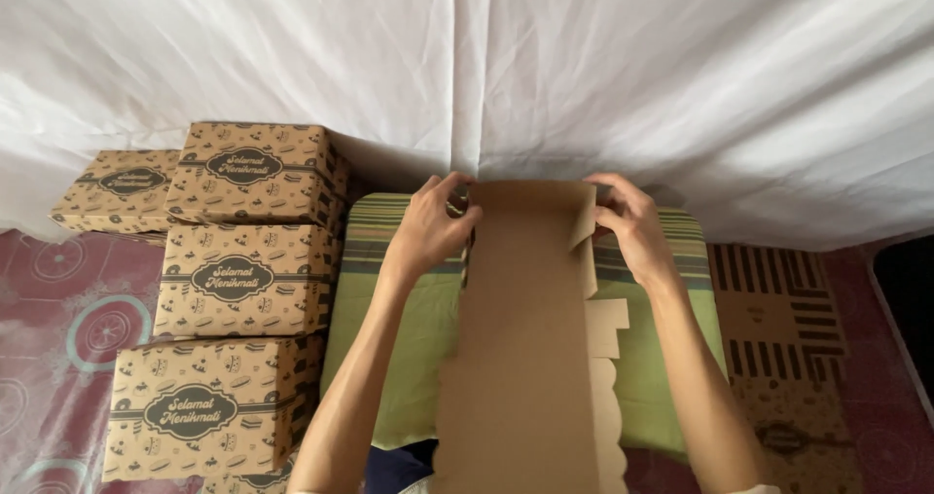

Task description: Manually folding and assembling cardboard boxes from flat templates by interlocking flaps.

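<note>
Now both hands, left hand [428, 229] and right hand [630, 223], pinch far flaps of flat cardboard box blank [525, 358] (finished boxes [233, 280] stacked left).

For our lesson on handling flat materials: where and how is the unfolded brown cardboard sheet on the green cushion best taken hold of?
Probably at the far end of the cardboard sheet, one grip on each long edge, coming in from the sides as the left hand and right hand do. The sheet is long, narrow and floppy, with loose side flaps. A two-sided hold likely keeps it flat on the green cushion.
</note>
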